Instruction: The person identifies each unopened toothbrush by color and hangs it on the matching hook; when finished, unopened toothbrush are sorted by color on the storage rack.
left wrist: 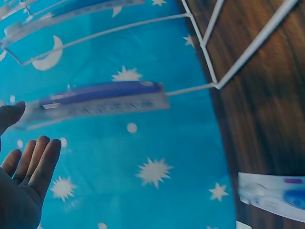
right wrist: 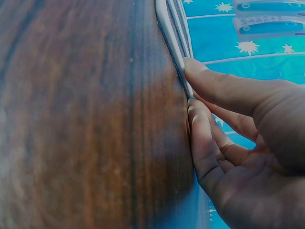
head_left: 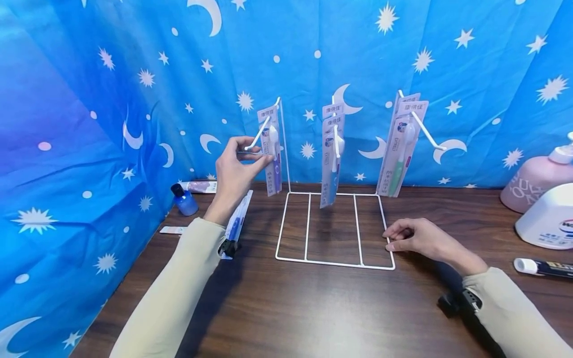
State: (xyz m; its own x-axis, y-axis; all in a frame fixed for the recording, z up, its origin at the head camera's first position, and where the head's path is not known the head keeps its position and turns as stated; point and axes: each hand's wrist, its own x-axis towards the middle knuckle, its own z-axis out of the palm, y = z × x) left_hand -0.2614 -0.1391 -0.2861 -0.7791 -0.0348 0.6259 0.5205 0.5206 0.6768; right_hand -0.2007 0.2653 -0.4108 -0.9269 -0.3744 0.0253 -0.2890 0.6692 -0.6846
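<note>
A white wire display rack [head_left: 333,265] stands on the table with packaged toothbrushes on its hooks. My left hand [head_left: 237,166] is by the left hook, its thumb at the edge of a purple toothbrush pack [head_left: 276,171] hanging there. In the left wrist view the fingers [left wrist: 45,162] are extended, apart from the thumb. My right hand [head_left: 418,238] pinches the rack's base wire at its right side between thumb and fingers. Blue toothbrush packs [head_left: 329,186] hang on the middle hook, green ones [head_left: 396,174] on the right hook.
Another blue toothbrush pack [head_left: 238,219] lies on the table beside the left wrist. A blue bottle [head_left: 185,203] and a tube [head_left: 201,186] are at the back left. On the right stand a pink pump bottle [head_left: 532,181] and a white bottle [head_left: 543,223], near a black tube [head_left: 548,267].
</note>
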